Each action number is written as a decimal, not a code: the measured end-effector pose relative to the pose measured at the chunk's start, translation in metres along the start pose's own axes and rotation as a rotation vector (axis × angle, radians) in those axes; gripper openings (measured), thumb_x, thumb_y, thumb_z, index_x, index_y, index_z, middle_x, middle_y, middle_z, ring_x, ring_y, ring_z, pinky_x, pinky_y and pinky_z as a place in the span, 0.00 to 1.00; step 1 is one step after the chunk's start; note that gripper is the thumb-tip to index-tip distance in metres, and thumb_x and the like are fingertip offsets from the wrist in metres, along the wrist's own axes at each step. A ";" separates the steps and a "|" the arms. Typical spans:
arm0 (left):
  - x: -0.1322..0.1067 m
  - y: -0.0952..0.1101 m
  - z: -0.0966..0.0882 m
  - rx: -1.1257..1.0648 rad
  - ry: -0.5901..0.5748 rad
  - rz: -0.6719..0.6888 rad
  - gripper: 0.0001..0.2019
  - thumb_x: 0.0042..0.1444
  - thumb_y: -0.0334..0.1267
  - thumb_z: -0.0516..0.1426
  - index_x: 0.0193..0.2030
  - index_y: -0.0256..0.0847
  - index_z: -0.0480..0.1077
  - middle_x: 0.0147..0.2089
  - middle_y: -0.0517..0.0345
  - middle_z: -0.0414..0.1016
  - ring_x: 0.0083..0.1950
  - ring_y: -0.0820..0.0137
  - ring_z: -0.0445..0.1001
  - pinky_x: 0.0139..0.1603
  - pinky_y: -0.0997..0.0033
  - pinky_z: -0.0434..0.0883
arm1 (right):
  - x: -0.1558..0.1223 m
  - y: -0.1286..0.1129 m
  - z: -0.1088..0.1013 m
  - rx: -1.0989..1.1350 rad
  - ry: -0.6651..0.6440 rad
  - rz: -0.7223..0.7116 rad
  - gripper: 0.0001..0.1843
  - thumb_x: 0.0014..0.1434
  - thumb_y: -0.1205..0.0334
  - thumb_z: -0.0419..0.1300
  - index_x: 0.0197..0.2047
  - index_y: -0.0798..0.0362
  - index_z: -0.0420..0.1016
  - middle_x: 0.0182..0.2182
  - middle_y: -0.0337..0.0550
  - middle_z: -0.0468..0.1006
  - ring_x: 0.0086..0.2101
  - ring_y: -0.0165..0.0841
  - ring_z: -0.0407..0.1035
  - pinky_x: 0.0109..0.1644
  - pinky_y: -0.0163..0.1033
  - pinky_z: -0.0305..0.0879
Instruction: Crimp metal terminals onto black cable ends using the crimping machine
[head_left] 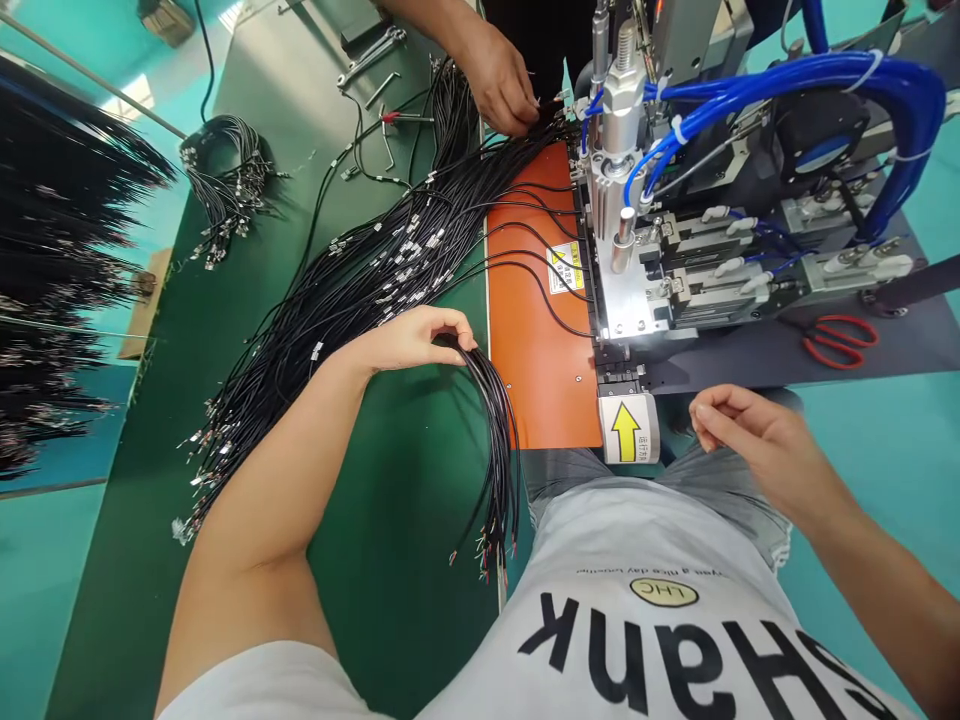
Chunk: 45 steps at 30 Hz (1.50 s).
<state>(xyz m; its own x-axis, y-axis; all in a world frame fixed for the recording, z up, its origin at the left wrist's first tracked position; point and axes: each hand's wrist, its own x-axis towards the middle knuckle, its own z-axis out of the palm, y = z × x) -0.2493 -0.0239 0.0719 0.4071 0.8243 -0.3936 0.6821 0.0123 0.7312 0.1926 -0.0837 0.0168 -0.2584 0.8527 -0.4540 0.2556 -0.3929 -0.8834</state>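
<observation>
My left hand [427, 338] is closed around a bundle of black cables [496, 430] that droops over the table's front side, its stripped ends with red and white wire tips hanging down. My right hand [750, 425] is off the table, in front of the machine's near end, thumb and fingers pinched together; whether anything small is between them is hidden. Behind my left hand lies a wide pile of black cables [375, 265] with white tags. Several single cables run across the orange plate [544, 370] to the black edge of the machine [619, 280].
Another person's hand [502, 85] works at the cables by the machine's far end. Red-handled scissors [840, 342] lie right of the machine, under blue air hoses [795, 80]. Wrenches [371, 57] and a coiled cable bundle [229, 180] lie on the green table [375, 450]. Dark cables hang at the left.
</observation>
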 end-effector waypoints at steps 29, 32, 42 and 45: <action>-0.011 0.041 0.122 0.696 0.369 0.165 0.14 0.67 0.40 0.52 0.53 0.38 0.73 0.39 0.51 0.78 0.41 0.65 0.77 0.43 0.67 0.71 | 0.002 -0.003 0.051 -0.100 -0.071 -0.440 0.22 0.59 0.63 0.65 0.56 0.46 0.72 0.38 0.40 0.82 0.41 0.35 0.77 0.48 0.42 0.73; -0.005 0.055 0.135 0.801 0.395 0.192 0.14 0.66 0.39 0.52 0.53 0.36 0.71 0.37 0.50 0.75 0.39 0.63 0.73 0.41 0.64 0.69 | 0.003 -0.003 0.056 -0.088 0.019 -0.409 0.07 0.62 0.64 0.62 0.44 0.47 0.78 0.36 0.38 0.83 0.34 0.32 0.78 0.41 0.39 0.74; 0.040 0.111 0.173 0.327 0.153 0.440 0.09 0.69 0.34 0.47 0.47 0.38 0.68 0.37 0.53 0.70 0.36 0.69 0.68 0.36 0.69 0.68 | 0.000 -0.003 0.035 -0.159 0.119 -0.370 0.14 0.59 0.64 0.65 0.48 0.45 0.73 0.36 0.36 0.84 0.37 0.33 0.79 0.44 0.38 0.74; 0.037 0.097 0.171 0.094 0.196 0.355 0.09 0.68 0.34 0.50 0.48 0.40 0.70 0.38 0.55 0.72 0.37 0.73 0.71 0.37 0.74 0.70 | 0.001 -0.003 0.027 -0.122 0.183 -0.321 0.11 0.59 0.62 0.65 0.46 0.46 0.74 0.35 0.37 0.84 0.37 0.35 0.79 0.42 0.39 0.74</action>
<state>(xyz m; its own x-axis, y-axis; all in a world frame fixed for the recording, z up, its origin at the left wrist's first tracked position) -0.0645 -0.0889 0.0331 0.5098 0.8603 -0.0060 0.5767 -0.3365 0.7444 0.1661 -0.0910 0.0153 -0.1753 0.9774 -0.1184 0.3004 -0.0614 -0.9518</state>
